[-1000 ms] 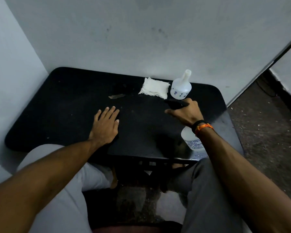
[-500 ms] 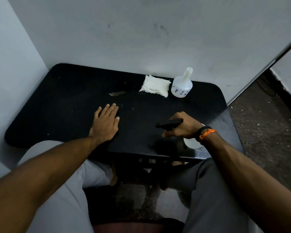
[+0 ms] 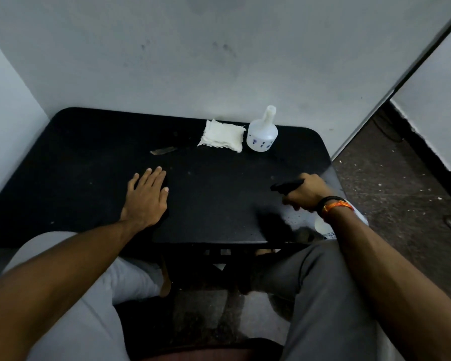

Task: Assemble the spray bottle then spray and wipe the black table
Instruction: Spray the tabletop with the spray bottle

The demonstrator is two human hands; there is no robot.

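right hand (image 3: 303,193) with spray bottle (image 3: 323,225) pulled toward near-right table (image 3: 89,157) corner

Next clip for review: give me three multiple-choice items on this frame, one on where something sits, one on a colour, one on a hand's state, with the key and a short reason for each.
1. Where does the folded white cloth lie?
A. At the table's far edge, just left of the white flask
B. Under the left hand
C. On the floor

2. What colour is the spray head in the right hand?
A. White
B. Black
C. Orange

3. How is the left hand?
A. Gripping the cloth
B. Curled in a fist
C. Flat, palm down on the table

Key: 1 A, the folded white cloth lies beside the white flask near the wall. 2 B, the spray head gripped by the right hand is black. 3 C, the left hand lies with straight fingers on the black table.
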